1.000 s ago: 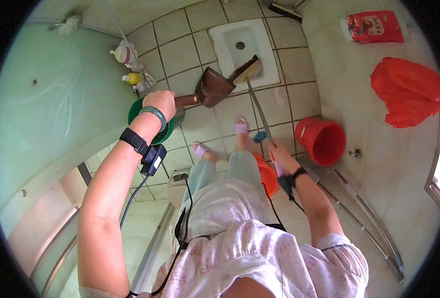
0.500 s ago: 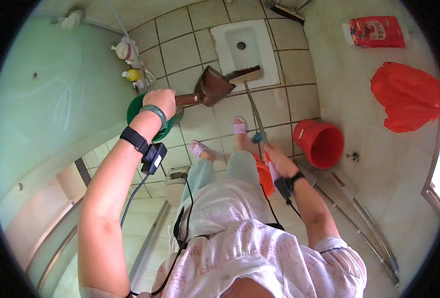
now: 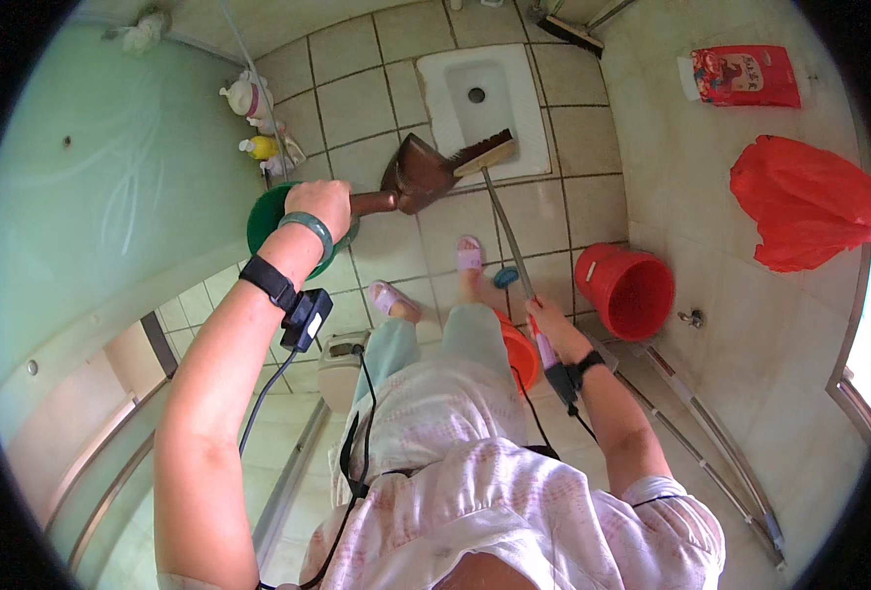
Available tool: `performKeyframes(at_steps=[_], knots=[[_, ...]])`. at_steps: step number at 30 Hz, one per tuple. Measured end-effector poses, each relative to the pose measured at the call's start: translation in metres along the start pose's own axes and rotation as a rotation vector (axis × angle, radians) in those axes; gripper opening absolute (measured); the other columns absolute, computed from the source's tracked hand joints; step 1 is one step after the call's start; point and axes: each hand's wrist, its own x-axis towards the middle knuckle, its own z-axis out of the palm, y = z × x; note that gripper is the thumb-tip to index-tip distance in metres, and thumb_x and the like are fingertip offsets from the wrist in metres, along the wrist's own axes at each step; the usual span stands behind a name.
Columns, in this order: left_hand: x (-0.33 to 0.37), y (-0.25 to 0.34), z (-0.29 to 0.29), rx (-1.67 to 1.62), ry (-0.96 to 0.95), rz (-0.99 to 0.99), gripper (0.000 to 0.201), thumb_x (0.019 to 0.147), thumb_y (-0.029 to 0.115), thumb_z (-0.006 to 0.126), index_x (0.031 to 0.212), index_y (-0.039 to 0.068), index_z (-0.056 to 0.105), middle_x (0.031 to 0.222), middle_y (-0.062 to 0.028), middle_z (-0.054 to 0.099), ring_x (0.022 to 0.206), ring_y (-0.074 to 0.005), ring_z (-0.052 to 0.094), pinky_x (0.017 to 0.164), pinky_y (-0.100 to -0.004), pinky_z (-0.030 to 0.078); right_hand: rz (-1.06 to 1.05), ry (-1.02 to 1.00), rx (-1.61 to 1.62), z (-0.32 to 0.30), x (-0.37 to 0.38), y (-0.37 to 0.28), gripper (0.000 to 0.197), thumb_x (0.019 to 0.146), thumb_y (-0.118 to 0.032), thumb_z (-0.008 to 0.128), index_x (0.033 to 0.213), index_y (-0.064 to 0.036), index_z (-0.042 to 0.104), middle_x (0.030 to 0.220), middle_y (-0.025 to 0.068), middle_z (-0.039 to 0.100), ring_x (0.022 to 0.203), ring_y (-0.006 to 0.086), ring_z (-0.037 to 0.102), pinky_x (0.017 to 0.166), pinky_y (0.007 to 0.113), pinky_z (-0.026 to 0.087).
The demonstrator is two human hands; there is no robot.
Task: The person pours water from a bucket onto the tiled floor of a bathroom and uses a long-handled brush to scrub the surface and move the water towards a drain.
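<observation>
My left hand (image 3: 319, 208) is wrapped round the short handle of a brown water dipper (image 3: 421, 175). The dipper is tilted over the floor, its cup beside the broom's head; what it holds is hidden. My right hand (image 3: 556, 332) grips the pink-and-red end of a long-handled broom (image 3: 506, 221). Its pale head with dark bristles lies at the near rim of the white squat toilet (image 3: 536, 118), close to the dipper's edge. A green bucket (image 3: 266, 218) stands below my left hand, partly covered by it.
To the right stands a red bucket (image 3: 642, 295), with an orange basin (image 3: 519, 354) by my leg. Bottles (image 3: 259, 147) line the left wall. Another brush (image 3: 571, 34) rests at the far wall. A red bag (image 3: 799, 202) hangs at right. Metal rails (image 3: 711, 433) run near right.
The broom's head has shifted slightly left and its bristles have tilted. The dipper has turned a little in my left hand. Both grips stay the same.
</observation>
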Motion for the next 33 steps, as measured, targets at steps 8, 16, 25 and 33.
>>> performKeyframes(at_steps=[8, 16, 25, 33], knots=[[0.006, 0.014, -0.010, 0.002, 0.015, 0.020, 0.016, 0.075, 0.012, 0.056, 0.088, 0.012, 0.067, 0.079, -0.0148, 0.065, 0.077, -0.0324, 0.064, 0.071, -0.0422, 0.050, 0.004, 0.227, -0.332, 0.003, 0.064, -0.015, 0.025, 0.094, -0.028, 0.043, 0.085, -0.0047, 0.046, 0.055, 0.0052, 0.046, 0.043, 0.0165, 0.046, 0.042, 0.032, 0.040], [-0.001, 0.003, -0.003, 0.023, -0.047, -0.019, 0.016, 0.079, 0.014, 0.054, 0.088, 0.011, 0.067, 0.083, -0.0136, 0.067, 0.082, -0.0304, 0.065, 0.074, -0.0399, 0.049, 0.047, -0.004, 0.086, 0.009, -0.011, -0.001, 0.017, 0.093, -0.022, 0.046, 0.097, -0.0057, 0.046, 0.071, 0.0052, 0.052, 0.057, 0.0143, 0.051, 0.046, 0.030, 0.044], [-0.001, 0.011, -0.008, 0.011, -0.028, 0.012, 0.017, 0.079, 0.012, 0.052, 0.088, 0.012, 0.066, 0.081, -0.0130, 0.067, 0.080, -0.0298, 0.065, 0.073, -0.0407, 0.049, 0.022, 0.032, 0.142, 0.016, 0.042, -0.045, 0.021, 0.096, -0.028, 0.042, 0.090, -0.0084, 0.047, 0.059, 0.0005, 0.046, 0.049, 0.0121, 0.045, 0.047, 0.025, 0.040], [-0.002, 0.005, -0.005, 0.025, -0.034, -0.009, 0.018, 0.080, 0.012, 0.051, 0.089, 0.012, 0.066, 0.082, -0.0131, 0.067, 0.081, -0.0298, 0.065, 0.074, -0.0406, 0.049, 0.113, -0.055, 0.053, 0.022, -0.005, 0.014, 0.022, 0.095, -0.028, 0.041, 0.089, -0.0075, 0.047, 0.065, 0.0037, 0.049, 0.050, 0.0144, 0.046, 0.046, 0.031, 0.041]])
